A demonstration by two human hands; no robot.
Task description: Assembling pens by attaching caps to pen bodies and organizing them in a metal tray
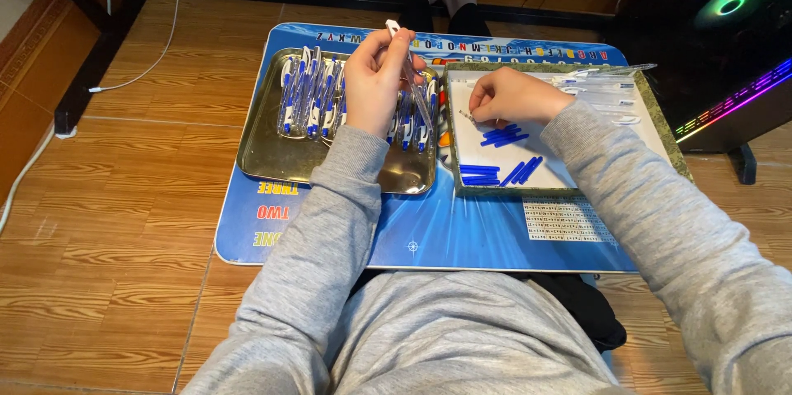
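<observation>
Upright, a clear pen barrel (410, 73) sits gripped in the left hand (375, 82); right hand (511, 96) pinches a small spring (467, 115).

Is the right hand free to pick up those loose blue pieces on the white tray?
Probably yes: the right hand rests on the white tray right beside the blue pieces, with nothing lying between them.

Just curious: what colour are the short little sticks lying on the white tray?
Blue; the short plastic sticks show best in the head view.
</observation>
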